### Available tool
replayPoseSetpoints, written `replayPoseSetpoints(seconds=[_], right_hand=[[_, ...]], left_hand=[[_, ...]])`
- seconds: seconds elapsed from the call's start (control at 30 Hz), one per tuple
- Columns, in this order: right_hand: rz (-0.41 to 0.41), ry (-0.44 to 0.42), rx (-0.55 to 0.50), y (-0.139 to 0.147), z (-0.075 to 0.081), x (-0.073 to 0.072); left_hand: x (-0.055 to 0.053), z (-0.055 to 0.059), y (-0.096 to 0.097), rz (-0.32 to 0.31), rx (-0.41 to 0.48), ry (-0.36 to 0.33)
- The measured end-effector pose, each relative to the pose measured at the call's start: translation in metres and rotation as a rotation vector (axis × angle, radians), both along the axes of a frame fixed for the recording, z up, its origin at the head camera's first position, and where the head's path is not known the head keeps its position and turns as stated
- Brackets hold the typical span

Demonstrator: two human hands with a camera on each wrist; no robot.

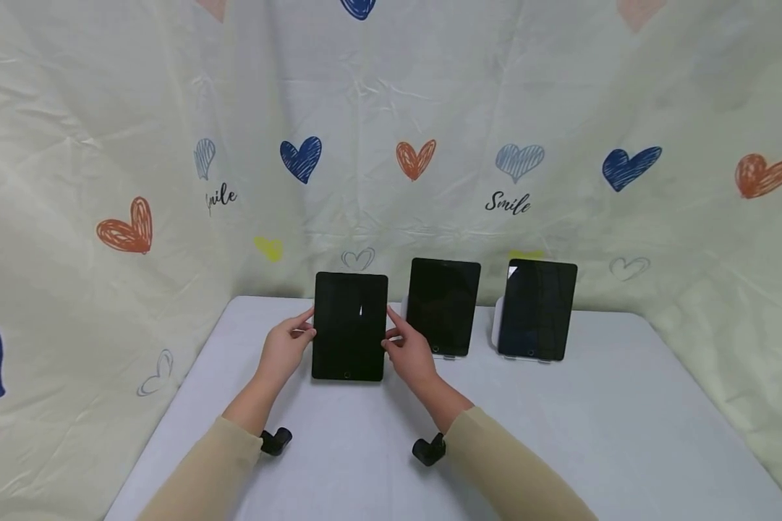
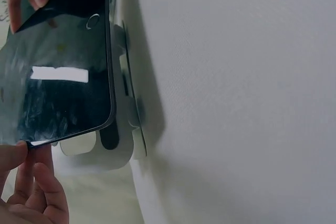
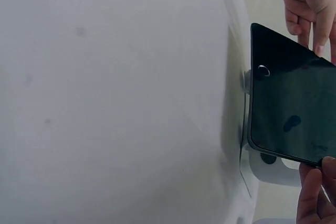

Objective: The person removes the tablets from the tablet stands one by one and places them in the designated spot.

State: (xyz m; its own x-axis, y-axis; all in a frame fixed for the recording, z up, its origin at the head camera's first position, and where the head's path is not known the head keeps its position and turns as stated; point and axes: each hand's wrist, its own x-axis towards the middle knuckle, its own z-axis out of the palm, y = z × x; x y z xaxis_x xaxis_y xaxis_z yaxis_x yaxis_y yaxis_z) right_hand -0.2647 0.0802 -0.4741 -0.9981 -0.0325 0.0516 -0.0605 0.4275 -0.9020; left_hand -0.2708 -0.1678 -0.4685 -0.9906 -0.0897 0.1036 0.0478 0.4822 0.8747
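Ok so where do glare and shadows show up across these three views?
Head view: a thin bright glint on the held tablet, plus a bright patch at the upper left corner of the rightmost tablet; left wrist view: a large white reflection across the held tablet, and a soft shadow on the table; right wrist view: no such white reflection, but another soft table shadow.
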Motion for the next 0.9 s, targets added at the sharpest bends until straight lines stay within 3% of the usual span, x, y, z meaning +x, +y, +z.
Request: replayPoseSetpoints(seconds=[0.2,0.6,0.9], right_hand=[[0.01,-0.035,-0.036,0.002,0.003,0.008],[0.055,-0.119,-0.084,0.005,0.007,0.028],[0.103,-0.184,-0.103,0.004,0.0,0.045]], left_hand=[[0.01,0.005,-0.001,-0.022,-0.008,-0.031],[0.03,0.004,-0.006,-0.04,-0.006,-0.122],[0.046,-0.004,-0.013,-0.067,0.022,-0.161]])
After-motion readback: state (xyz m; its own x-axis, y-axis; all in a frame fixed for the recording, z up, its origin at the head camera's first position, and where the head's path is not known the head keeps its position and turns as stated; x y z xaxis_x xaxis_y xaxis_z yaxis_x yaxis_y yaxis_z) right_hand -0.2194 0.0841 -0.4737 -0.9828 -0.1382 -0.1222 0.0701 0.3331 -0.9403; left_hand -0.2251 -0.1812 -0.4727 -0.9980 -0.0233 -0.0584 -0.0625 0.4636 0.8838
